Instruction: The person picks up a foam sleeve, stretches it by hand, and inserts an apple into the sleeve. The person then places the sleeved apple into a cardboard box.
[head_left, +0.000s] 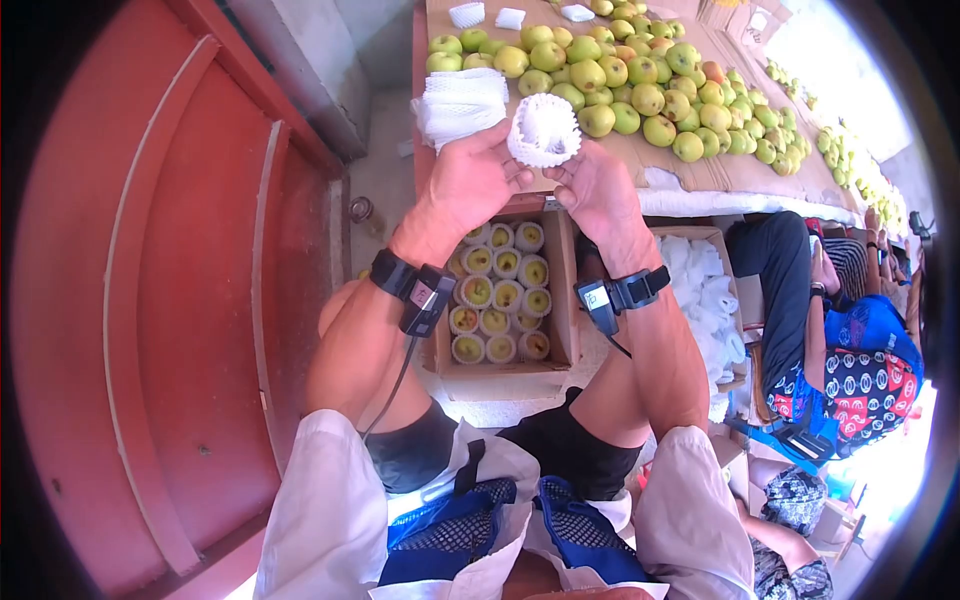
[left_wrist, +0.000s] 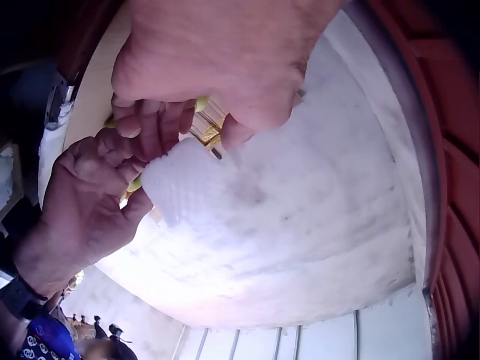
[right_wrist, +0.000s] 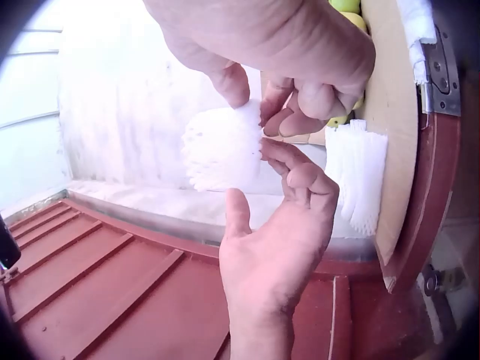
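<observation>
Where the left side begins, red metal panelling [head_left: 150,260]. Next, the left hand [head_left: 468,182]: forearm raised forward, thumb and fingers partly curved, gripping the near left edge of a white foam net sleeve [head_left: 543,131]. Behind this hand, at the table's edge, a stack of flattened foam nets [head_left: 462,100]. Below the hands, one open cardboard carton [head_left: 560,335], holding apples in white foam nets [head_left: 506,296], set upright in rows. Between the hands, the sleeve, its round mouth spread open. Then the right hand [head_left: 604,196]: forearm raised, thumb and bent fingertips pinching the sleeve's right edge. Beyond, loose green-yellow apples [head_left: 648,99], heaped on a cardboard-covered table [head_left: 640,158]. At right, a second open carton [head_left: 742,345], filled with white foam netting [head_left: 697,290].
</observation>
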